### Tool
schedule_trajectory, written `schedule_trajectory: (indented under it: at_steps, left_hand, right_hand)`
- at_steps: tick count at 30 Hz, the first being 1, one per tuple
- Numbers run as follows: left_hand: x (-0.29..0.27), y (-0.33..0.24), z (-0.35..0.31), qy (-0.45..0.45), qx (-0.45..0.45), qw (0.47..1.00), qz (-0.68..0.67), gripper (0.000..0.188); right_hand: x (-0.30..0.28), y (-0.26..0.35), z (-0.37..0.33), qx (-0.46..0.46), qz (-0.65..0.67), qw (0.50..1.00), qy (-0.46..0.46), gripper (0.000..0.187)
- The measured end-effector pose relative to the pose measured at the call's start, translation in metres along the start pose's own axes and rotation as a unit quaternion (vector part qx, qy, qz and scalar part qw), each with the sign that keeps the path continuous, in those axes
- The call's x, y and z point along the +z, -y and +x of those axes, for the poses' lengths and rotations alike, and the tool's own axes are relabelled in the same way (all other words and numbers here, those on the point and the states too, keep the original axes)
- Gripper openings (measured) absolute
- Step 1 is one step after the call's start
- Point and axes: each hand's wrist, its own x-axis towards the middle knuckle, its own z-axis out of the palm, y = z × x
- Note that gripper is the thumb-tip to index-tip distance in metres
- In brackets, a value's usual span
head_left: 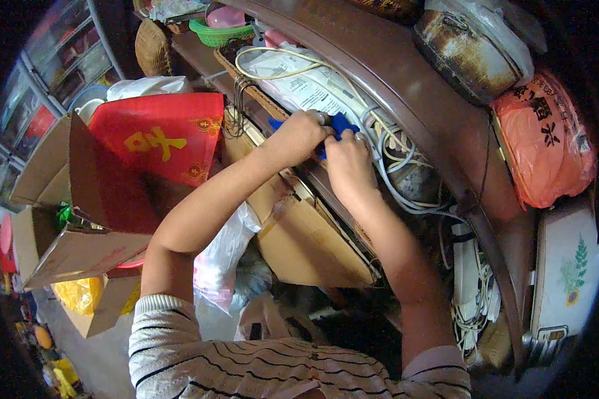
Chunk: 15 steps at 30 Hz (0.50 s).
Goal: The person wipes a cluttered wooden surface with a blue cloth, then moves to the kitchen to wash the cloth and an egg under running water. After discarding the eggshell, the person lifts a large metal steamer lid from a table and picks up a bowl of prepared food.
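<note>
Blue cloth (341, 124) bunched at the near edge of the wicker tray (258, 95); L hand (299, 137) & R hand (350, 161) both clamped on it, nearly touching, fingertips mostly hidden tbh; white printed packaging (279, 66) lies in the tray, pale cables (378, 149) toward its right end; red sheet (163, 136) w/ gold print is left of the tray, orange-red plastic bag (546, 149) well off to its right; green basket (221, 34) just past its far-left end.
</note>
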Motion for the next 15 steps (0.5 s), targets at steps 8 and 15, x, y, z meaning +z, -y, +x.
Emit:
schedule_trajectory:
  at_steps: [8,15]
  left_hand:
    - [-0.002,0.021,0.043,-0.188,-0.185,0.964,0.023,0.045]
    - [0.044,-0.020,0.053,-0.085,-0.157,0.984,-0.007,0.038]
  right_hand:
    - [0.030,-0.048,0.067,0.055,0.049,0.976,-0.206,0.031]
    - [-0.005,-0.050,0.030,0.091,-0.071,0.990,-0.084,0.018]
